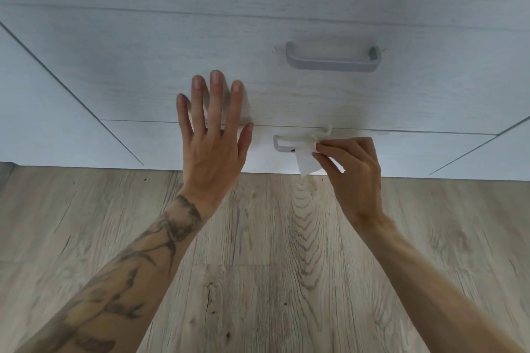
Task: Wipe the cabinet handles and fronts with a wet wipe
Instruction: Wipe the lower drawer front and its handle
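Observation:
A pale wood-grain cabinet with stacked drawer fronts fills the upper view. The middle drawer front [172, 66] carries a grey bar handle [332, 61]. The bottom drawer front [143, 140] has a smaller grey handle [279, 145], partly wrapped in a white wet wipe [308, 159]. My right hand [352, 172] pinches the wipe around that lower handle. My left hand [212, 137], fingers straight and spread, lies flat against the drawer fronts to the left of the handles, across the seam between the two drawers.
A light wood-plank floor [263, 266] stretches below the cabinet base. Neighbouring cabinet fronts stand at the left [34, 112] and at the right [513, 146], separated by thin dark gaps.

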Available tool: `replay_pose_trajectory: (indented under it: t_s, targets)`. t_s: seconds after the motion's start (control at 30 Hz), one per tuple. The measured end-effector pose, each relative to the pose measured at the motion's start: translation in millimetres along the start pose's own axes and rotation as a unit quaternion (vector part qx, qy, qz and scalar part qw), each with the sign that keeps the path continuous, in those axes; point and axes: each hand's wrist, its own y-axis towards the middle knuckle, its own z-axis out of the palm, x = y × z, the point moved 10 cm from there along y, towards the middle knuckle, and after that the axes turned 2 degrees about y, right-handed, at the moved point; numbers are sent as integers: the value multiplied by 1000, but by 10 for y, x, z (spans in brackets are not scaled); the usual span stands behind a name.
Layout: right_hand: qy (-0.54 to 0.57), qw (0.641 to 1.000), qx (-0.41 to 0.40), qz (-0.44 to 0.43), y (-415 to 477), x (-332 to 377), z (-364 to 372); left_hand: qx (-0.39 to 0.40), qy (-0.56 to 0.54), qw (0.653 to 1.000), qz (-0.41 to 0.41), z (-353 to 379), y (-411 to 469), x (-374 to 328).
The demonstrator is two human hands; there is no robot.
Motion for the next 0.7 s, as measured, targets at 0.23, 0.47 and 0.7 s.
replay_pose_trajectory:
  t_s: [0.23, 0.47, 0.7]
  targets:
    - [21, 1000, 6, -19, 74, 96, 191, -4, 10, 1000, -3, 29, -2, 14]
    - [8, 1000, -13, 13, 20, -21, 142, 1, 12, 1000, -2, 13, -9, 28]
    - [2, 999, 25, -24, 118, 29, 239, -1, 34, 999, -6, 1, 3, 21]
